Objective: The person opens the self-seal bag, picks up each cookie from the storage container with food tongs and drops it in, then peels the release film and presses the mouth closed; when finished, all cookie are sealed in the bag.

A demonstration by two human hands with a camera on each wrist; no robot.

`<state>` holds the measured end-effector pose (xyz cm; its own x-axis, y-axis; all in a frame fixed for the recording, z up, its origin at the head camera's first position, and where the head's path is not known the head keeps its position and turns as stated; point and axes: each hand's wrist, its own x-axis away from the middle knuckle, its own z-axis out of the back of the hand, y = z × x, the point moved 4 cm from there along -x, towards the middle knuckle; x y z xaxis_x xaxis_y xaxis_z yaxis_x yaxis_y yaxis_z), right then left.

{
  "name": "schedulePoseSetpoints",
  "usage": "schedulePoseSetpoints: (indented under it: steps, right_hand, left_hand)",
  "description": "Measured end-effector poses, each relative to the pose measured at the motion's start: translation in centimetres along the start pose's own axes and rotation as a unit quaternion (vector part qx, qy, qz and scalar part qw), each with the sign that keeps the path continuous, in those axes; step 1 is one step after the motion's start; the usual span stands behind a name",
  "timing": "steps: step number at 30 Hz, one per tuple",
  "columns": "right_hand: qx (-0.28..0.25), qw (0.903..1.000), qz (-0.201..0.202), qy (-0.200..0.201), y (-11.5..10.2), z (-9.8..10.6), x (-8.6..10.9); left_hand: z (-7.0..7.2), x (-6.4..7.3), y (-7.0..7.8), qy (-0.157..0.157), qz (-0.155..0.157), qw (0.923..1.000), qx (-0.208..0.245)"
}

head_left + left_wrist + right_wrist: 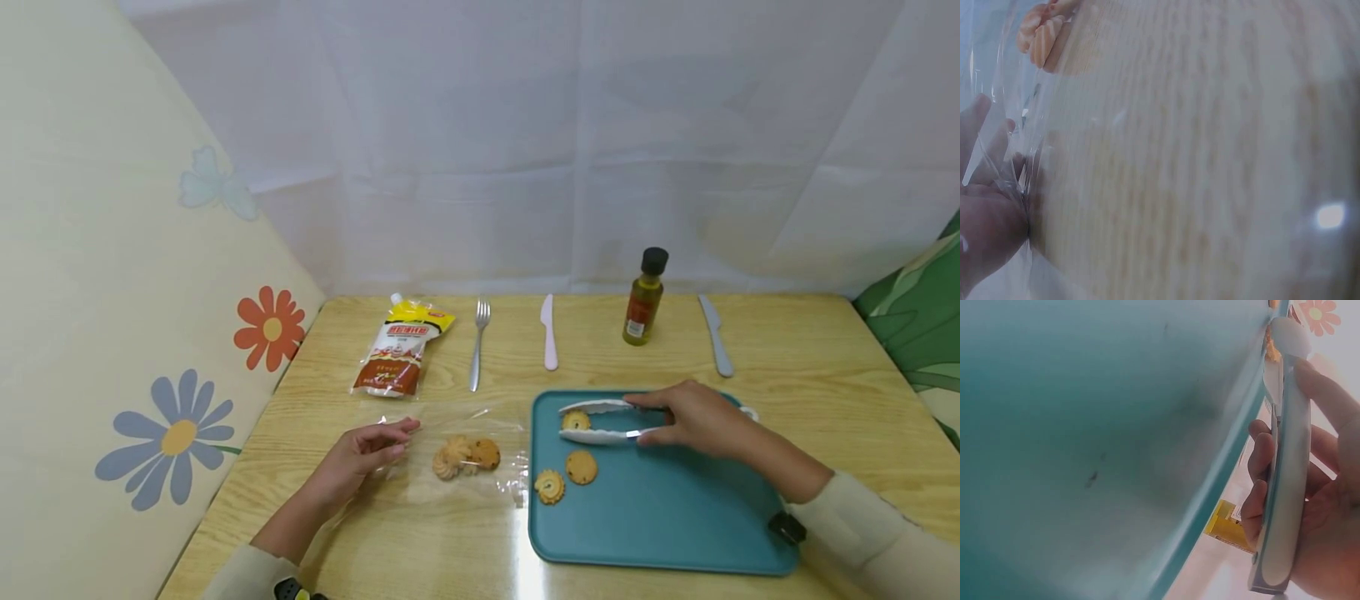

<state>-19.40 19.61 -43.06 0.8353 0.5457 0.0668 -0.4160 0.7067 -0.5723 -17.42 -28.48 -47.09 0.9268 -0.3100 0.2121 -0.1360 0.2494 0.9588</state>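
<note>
In the head view, my left hand holds the open edge of a clear plastic bag lying on the table. Inside the bag sit several cookies, some piped and one round with dark bits. The left wrist view shows the film across my fingers. My right hand grips tongs with white tips. Those tips lie on either side of a piped cookie at the upper left of the teal tray. A flat round cookie and another piped cookie lie below it.
Behind the bag lie a spouted food pouch, a metal fork and a pink knife. A dark-capped bottle stands behind the tray, with a grey knife to its right. A white curtain hangs behind the table.
</note>
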Motion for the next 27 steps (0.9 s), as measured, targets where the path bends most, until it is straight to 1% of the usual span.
schedulePoseSetpoints:
  steps: [11,18,27]
  right_hand:
    - [0.014,0.9998,-0.014,-0.001,0.2,-0.1,-0.2]
    - [0.016,0.9998,-0.008,-0.002,-0.2,0.0,-0.5]
    - [0.022,0.9997,0.008,-0.002,-1.5,-0.1,-1.2]
  left_hand:
    - [0.1,0.0,-0.1,-0.001,0.003,1.0,-0.001]
    - [0.1,0.0,-0.1,-0.001,0.006,1.0,-0.001]
    - [0.1,0.0,-0.1,0.001,0.013,0.9999,0.0]
